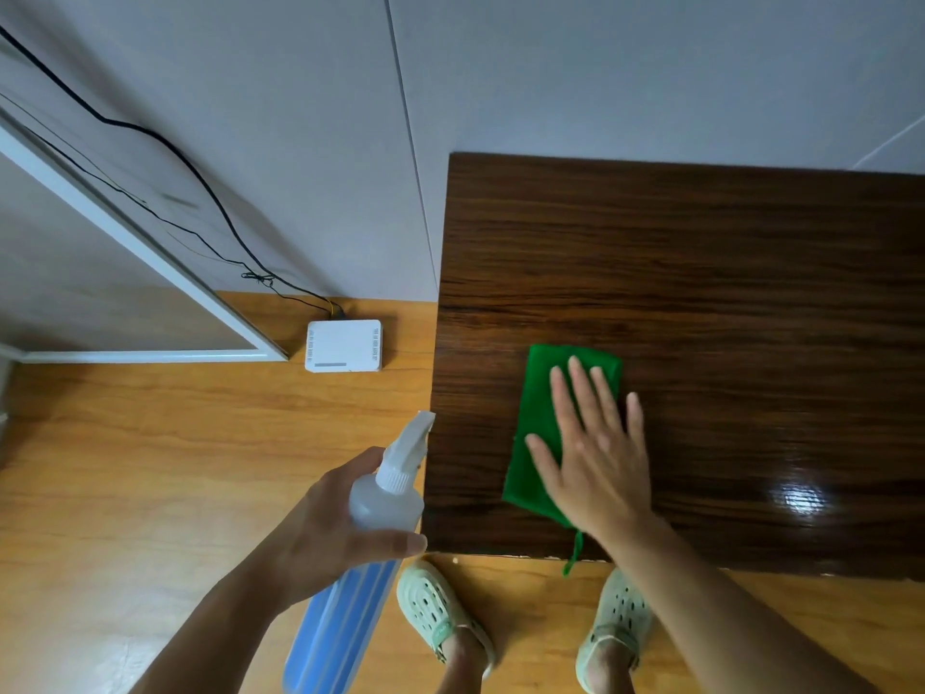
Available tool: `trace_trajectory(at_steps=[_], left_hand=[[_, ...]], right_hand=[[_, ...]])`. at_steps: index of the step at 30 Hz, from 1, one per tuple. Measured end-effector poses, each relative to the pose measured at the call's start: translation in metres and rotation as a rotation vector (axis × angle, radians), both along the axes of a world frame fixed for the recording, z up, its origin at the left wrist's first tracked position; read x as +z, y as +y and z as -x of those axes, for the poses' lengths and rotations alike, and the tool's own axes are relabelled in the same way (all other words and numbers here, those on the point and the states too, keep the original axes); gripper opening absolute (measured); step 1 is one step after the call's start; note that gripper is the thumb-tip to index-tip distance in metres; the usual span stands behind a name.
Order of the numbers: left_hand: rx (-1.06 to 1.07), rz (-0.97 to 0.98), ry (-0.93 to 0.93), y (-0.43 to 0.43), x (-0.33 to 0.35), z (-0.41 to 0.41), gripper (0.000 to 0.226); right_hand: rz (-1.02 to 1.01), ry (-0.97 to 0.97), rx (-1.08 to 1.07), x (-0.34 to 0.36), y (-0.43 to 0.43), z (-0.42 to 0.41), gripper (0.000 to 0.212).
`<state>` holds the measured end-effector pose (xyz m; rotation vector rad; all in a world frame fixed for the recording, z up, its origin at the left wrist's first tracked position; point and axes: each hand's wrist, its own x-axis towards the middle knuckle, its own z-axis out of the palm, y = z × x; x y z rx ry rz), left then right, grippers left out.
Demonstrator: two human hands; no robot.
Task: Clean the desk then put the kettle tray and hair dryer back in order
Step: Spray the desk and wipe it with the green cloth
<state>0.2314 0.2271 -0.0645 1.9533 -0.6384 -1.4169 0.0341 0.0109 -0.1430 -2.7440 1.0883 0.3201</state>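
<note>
The dark tabletop [701, 273] lies bare behind and right of the green cloth [545, 428], so a hand can pass there freely. Only the wall [625, 67] closes its far edge.

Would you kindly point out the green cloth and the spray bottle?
green cloth [538, 418]: head view, bare left part beside the fingers.
spray bottle [388, 503]: head view, clear shoulder below the white cap.

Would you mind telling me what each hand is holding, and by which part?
The left hand grips the spray bottle around its body. The right hand holds nothing, lying flat on the green cloth.
</note>
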Motion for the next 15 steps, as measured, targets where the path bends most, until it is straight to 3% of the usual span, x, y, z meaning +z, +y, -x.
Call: trace_trajectory(at_steps=[8, 15], left_hand=[[-0.022, 0.012, -0.007, 0.005, -0.005, -0.002, 0.073], [-0.031, 0.014, -0.011, -0.003, -0.006, 0.006, 0.073]], right_hand=[[0.013, -0.033, -0.178, -0.005, 0.002, -0.044, 0.088], [-0.088, -0.072, 0.118, 0.0, 0.057, -0.025, 0.079]])
